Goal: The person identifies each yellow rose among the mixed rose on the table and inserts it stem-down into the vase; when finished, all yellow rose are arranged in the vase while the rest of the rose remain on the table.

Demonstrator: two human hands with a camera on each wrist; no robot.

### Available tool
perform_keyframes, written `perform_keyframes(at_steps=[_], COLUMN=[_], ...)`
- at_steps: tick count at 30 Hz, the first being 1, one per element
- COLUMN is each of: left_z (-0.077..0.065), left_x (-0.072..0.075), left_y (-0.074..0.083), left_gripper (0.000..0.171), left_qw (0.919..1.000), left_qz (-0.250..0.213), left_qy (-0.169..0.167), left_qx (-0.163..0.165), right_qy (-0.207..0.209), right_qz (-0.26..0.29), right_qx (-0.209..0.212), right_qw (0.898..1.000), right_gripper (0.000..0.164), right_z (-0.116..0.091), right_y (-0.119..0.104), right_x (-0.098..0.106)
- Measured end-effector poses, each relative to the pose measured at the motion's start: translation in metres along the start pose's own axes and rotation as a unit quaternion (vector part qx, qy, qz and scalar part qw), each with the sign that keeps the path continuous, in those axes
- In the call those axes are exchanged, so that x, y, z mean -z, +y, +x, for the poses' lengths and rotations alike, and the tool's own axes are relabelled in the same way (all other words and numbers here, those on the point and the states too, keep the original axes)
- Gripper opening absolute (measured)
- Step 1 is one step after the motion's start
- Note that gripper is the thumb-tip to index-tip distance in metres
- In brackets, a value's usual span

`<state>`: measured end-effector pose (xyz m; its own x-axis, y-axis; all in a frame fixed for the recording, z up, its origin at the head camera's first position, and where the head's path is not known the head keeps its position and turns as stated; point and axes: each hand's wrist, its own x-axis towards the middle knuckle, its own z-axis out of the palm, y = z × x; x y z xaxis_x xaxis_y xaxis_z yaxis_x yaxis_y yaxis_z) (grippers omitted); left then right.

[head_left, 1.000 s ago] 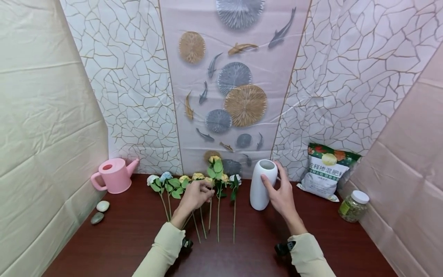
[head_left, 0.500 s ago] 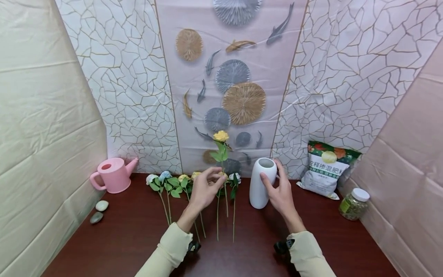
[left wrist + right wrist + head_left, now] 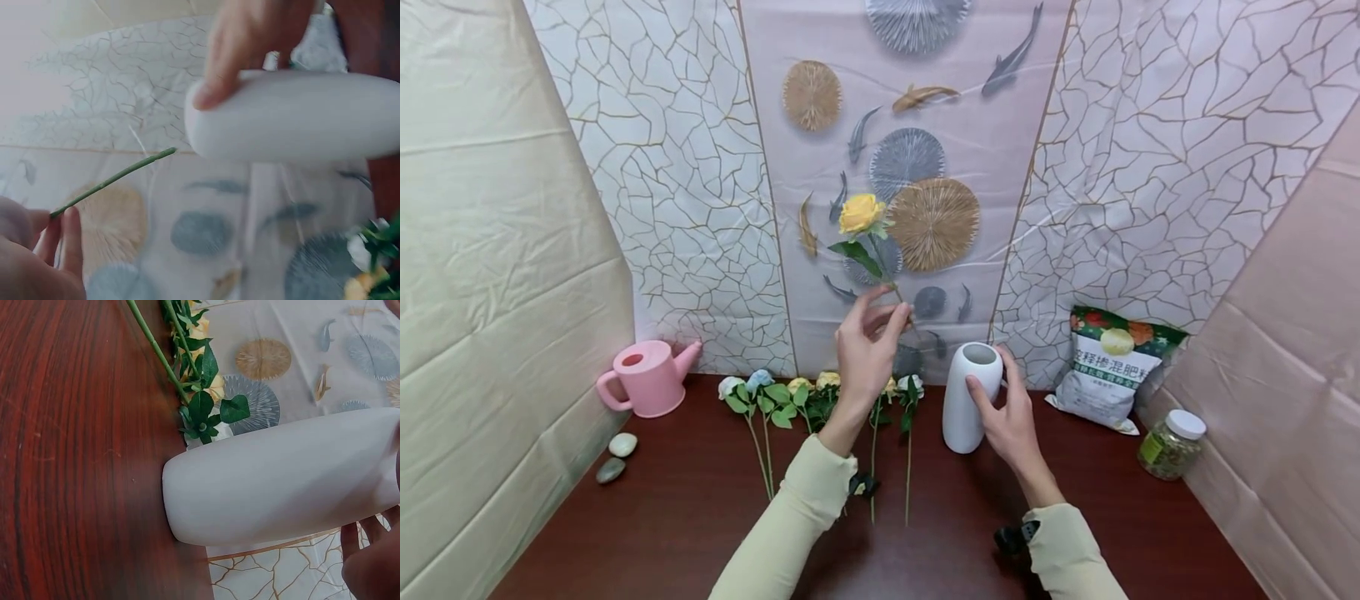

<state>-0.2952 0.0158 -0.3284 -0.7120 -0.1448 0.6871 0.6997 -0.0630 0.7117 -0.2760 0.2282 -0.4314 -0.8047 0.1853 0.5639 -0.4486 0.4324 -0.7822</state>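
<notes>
My left hand (image 3: 868, 350) pinches the stem of a yellow artificial rose (image 3: 861, 215), raised above the table with its bloom tipped to the left. In the left wrist view the green stem (image 3: 119, 177) sticks out past the fingers, its cut end close to the mouth of the white vase (image 3: 294, 115). My right hand (image 3: 1013, 417) grips the upright vase (image 3: 962, 408) from its right side, thumb on the front and fingers behind. The right wrist view shows the vase base standing on the table, and part of the right hand (image 3: 375, 556) at its upper side.
Several artificial roses lie in a row at the back, among them a blue one (image 3: 760, 381) and a white one (image 3: 912, 387). A pink watering can (image 3: 651, 387) and two stones (image 3: 622, 445) stand left. At right are a fertilizer bag (image 3: 1105, 375) and a lidded jar (image 3: 1170, 446).
My left hand has lifted the yellow rose up from the row, moving up and to the right, and the rose now tilts left. My right hand stays on the vase.
</notes>
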Motion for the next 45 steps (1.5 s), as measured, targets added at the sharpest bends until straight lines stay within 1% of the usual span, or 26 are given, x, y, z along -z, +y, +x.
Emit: perform_keyframes(at_steps=[2,4,6,8,10,12,15,18,21,25,28,31,35,36,39,45], left_z=[0.007,0.013,0.017,0.02,0.02,0.018,0.012,0.004,-0.003,-0.011,-0.015,-0.017,-0.019,-0.019,-0.021,-0.023], left_x=[-0.011,-0.02,-0.029,-0.037,-0.045,-0.051,-0.058,-0.062,-0.064,-0.066,-0.068,-0.07,-0.074,-0.075,-0.078,-0.083], left_y=[0.003,0.001,-0.004,-0.01,-0.014,-0.019,-0.027,-0.037,-0.048,-0.058,-0.063,-0.064,-0.061,-0.06,-0.058,-0.055], left_gripper=[0.034,0.033,0.031,0.031,0.03,0.028,0.024,0.022,0.019,0.015,0.014,0.015,0.016,0.015,0.015,0.014], left_qw=[0.9997,0.9993,0.999,0.999,0.9994,0.9992,0.9951,0.9893,0.9834,0.9767,0.9714,0.9666,0.9615,0.9604,0.9535,0.9392], left_qz=[-0.019,-0.027,-0.033,-0.028,-0.007,0.029,0.088,0.125,0.153,0.182,0.202,0.219,0.234,0.237,0.26,0.305], left_qy=[0.013,0.021,0.022,0.017,0.007,-0.011,-0.044,-0.075,-0.097,-0.113,-0.125,-0.133,-0.143,-0.145,-0.149,-0.156], left_qx=[-0.005,-0.013,-0.023,-0.032,-0.033,-0.027,-0.015,-0.004,-0.002,-0.005,-0.009,-0.013,-0.022,-0.026,-0.029,-0.021], right_qy=[0.001,0.001,0.002,0.002,0.004,0.006,0.009,0.009,0.01,0.012,0.013,0.015,0.016,0.015,0.011,0.001], right_qz=[-0.003,-0.005,-0.004,-0.002,0.0,0.0,-0.003,-0.008,-0.009,-0.01,-0.012,-0.016,-0.027,-0.031,-0.039,-0.044], right_qx=[0.001,0.003,0.007,0.011,0.014,0.016,0.016,0.013,0.014,0.017,0.018,0.019,0.022,0.024,0.022,0.023], right_qw=[1.0,1.0,1.0,1.0,1.0,1.0,1.0,1.0,1.0,1.0,1.0,1.0,0.999,0.999,0.999,0.999], right_gripper=[0.067,0.067,0.067,0.066,0.066,0.065,0.065,0.065,0.066,0.066,0.066,0.067,0.068,0.068,0.066,0.068], right_z=[0.0,0.0,-0.001,-0.001,-0.001,0.0,0.0,-0.001,-0.001,0.0,0.0,0.004,0.009,0.009,0.009,0.009], right_y=[0.0,0.0,-0.001,-0.001,-0.002,-0.002,-0.001,-0.001,-0.001,-0.001,-0.001,0.015,0.037,0.038,0.038,0.039], right_x=[0.0,0.0,0.0,0.0,0.0,0.0,0.0,0.0,-0.001,-0.001,0.0,-0.002,-0.003,-0.002,-0.001,-0.001])
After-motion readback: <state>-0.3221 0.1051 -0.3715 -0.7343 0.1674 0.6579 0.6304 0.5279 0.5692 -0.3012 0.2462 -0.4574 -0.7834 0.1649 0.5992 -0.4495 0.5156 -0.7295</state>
